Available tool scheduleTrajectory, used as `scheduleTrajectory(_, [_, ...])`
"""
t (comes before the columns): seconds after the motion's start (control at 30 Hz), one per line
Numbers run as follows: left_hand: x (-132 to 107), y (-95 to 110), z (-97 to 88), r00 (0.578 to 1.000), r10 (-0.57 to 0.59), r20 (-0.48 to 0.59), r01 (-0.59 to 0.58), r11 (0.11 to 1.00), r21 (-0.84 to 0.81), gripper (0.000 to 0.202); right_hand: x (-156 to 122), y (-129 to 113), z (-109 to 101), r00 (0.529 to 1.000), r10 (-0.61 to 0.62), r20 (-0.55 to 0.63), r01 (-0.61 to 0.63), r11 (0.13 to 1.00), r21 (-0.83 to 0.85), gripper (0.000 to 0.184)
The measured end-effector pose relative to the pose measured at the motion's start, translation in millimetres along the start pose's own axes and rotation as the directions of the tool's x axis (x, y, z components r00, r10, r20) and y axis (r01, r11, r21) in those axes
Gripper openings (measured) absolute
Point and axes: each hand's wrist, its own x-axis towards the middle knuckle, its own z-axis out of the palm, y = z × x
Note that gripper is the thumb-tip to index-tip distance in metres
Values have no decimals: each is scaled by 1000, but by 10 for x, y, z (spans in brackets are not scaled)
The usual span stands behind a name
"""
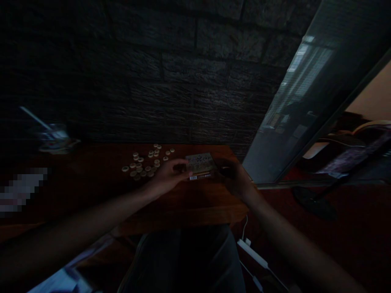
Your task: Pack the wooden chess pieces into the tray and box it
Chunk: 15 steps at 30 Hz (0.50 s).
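A small flat box (200, 162) with dark print on its pale top and a barcode on its front side is held at the wooden table's right part. My left hand (171, 173) grips its left edge, thumb at the near corner and fingers at the far one. At the box's right edge, my right hand (233, 177) closes on it, its fingertips dim in shadow. Several round game pieces (139, 167), pale with dark marks, lie scattered to the left of my left hand, some stacked or overlapping.
The wooden table (214, 199) meets a dark brick wall (183, 81). A cup with a straw (55, 136) stands at the far left, near a blurred-out flat item (23, 191). Right of the table are a glass panel (275, 134) and, on the floor, a white power strip (252, 253).
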Motion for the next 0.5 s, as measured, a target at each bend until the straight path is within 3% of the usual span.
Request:
scheduleTrajectory(0.1, [-402, -201, -208, 995, -29, 99, 23, 998, 61, 49, -373, 26, 244, 996, -13, 94, 13, 1000, -1, 36])
scheduleTrajectory(0.2, [-589, -407, -316, 991, -19, 136, -5, 985, 172, 52, -527, 106, 449, 994, 39, 105, -34, 998, -46, 38])
scheduleTrajectory(0.37, [-637, -551, -392, 991, 26, 132, -73, 927, 368, 44, -526, 150, 646, 992, 19, 123, 4, 984, -180, 29])
scheduleTrajectory(0.5, [-579, -402, -408, 981, 140, 132, -188, 852, 489, 43, -507, 141, 501, 986, -79, 145, 118, 951, -285, 30])
